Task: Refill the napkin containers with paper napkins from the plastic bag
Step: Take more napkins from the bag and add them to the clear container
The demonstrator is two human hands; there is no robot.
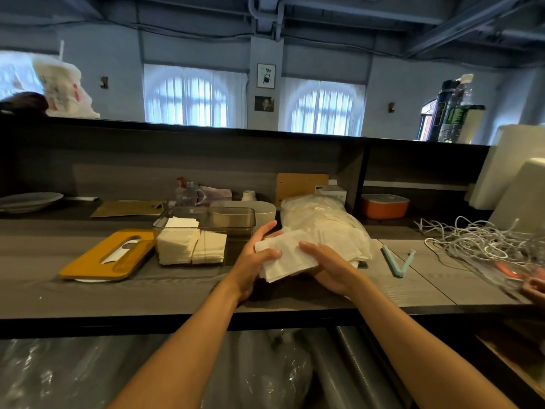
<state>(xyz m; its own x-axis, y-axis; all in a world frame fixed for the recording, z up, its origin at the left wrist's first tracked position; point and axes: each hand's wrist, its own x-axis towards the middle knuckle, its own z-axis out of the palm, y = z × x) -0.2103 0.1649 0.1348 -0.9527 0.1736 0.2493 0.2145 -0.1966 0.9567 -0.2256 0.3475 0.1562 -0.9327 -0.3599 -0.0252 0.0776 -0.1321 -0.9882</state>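
A stack of white paper napkins (287, 258) is held above the grey counter between both hands. My left hand (256, 258) grips its left end, thumb on top. My right hand (327, 265) cups its right end from below, thumb over the edge. Just behind lies the clear plastic bag (321, 219) with more napkins inside. To the left stands a clear napkin container (203, 224), lid off, with two napkin piles (190, 247) filling its left part. Its yellow slotted lid (107, 255) lies flat further left.
A beige oval container (265, 209) stands behind the clear one. A light blue bag clip (396, 261) lies right of the bag. Tangled white cables (477, 240) fill the right side. An orange box (383, 205), a spray bottle (185, 193) and plates (28, 200) sit at the back.
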